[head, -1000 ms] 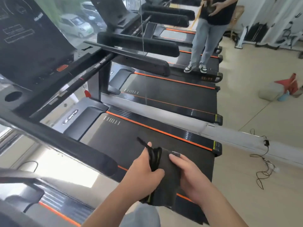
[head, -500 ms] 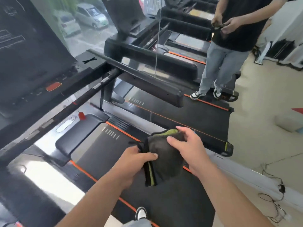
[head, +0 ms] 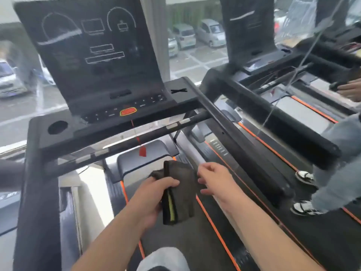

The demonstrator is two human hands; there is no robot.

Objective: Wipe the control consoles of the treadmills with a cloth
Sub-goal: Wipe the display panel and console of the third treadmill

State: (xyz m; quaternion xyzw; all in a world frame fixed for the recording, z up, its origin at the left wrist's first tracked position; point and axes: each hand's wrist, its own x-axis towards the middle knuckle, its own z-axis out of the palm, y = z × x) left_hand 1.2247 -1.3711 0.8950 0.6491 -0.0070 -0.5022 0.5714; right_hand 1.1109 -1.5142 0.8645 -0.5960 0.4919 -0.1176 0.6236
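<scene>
Now, left hand (head: 154,194) grip clenched on folded cloth (head: 179,190), right hand (head: 216,180) released beside it, below console (head: 93,55).

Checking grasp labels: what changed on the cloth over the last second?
The right hand let go of the cloth and now hovers open beside it. The view swung up to face the console. The left hand still grips the folded cloth, not yet on the console.

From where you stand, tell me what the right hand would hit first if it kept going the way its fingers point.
The right hand is open, fingers aimed left at the folded cloth held in the left hand. It would likely meet the cloth's right edge first; depth is hard to judge.
</scene>
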